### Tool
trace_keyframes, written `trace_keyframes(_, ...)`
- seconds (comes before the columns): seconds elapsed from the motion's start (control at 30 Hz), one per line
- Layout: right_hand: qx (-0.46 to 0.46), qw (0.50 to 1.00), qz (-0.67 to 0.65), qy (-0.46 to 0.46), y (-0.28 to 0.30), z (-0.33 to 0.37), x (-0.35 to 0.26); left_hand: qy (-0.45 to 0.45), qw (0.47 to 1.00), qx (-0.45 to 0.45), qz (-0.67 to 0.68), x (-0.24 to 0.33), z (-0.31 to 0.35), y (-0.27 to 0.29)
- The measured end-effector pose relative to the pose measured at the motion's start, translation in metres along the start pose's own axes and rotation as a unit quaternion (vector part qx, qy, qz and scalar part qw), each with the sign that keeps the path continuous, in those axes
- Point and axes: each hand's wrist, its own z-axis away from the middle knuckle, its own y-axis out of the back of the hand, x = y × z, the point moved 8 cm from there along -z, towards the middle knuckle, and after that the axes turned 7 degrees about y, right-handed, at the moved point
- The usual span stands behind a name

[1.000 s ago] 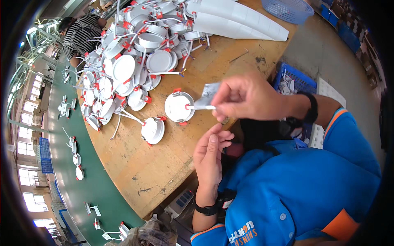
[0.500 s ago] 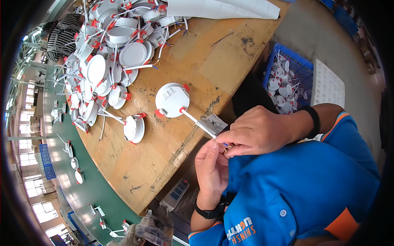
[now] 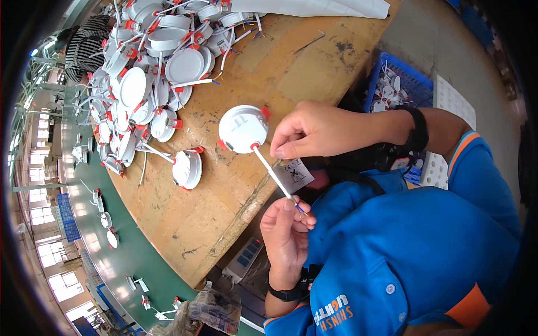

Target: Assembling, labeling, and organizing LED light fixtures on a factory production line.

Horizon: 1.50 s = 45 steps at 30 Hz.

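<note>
A round white downlight (image 3: 242, 129) with red clips lies on the wooden table near its edge. Its white cable (image 3: 272, 172) runs from a red grommet toward me, past the table edge. My left hand (image 3: 284, 238) pinches the cable's far end between thumb and fingers, and thin blue and brown wires (image 3: 301, 210) stick out there. Beside the cable is a silver, printed flat piece (image 3: 296, 176); how it is joined to the cable is unclear. Just above that piece, my right hand (image 3: 314, 133) is closed in a pinch near the downlight, its fingertips on something too small to name.
A large heap of downlights (image 3: 134, 89) fills the table's far left, with one single downlight (image 3: 186, 169) nearer. A white sheet (image 3: 314, 7) lies at the back. Left runs a green conveyor (image 3: 112, 263) carrying several lamps. On the right stands a blue crate (image 3: 412, 84) of lamp parts.
My right hand has left the wire ends and moved up beside the downlight. The left hand keeps hold of the cable end. The downlight has shifted slightly away and to the right.
</note>
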Motion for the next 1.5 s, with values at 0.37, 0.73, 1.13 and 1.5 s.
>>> trace_keyframes(0.37,-0.095,0.995,0.005,-0.030,-0.025,-0.019,-0.004,-0.021,0.999,0.018,0.022,0.002,0.003,0.012)
trace_keyframes(0.73,-0.162,0.985,0.012,-0.055,-0.034,-0.024,0.002,-0.051,0.996,0.066,-0.040,0.002,0.001,0.019)
trace_keyframes(1.13,-0.170,0.976,-0.016,-0.134,-0.037,-0.023,0.015,-0.052,0.995,0.073,-0.038,0.002,-0.001,0.020)
trace_keyframes(1.5,-0.198,0.967,-0.013,-0.157,-0.039,-0.025,0.023,-0.044,0.995,0.072,-0.045,0.001,-0.003,0.020)
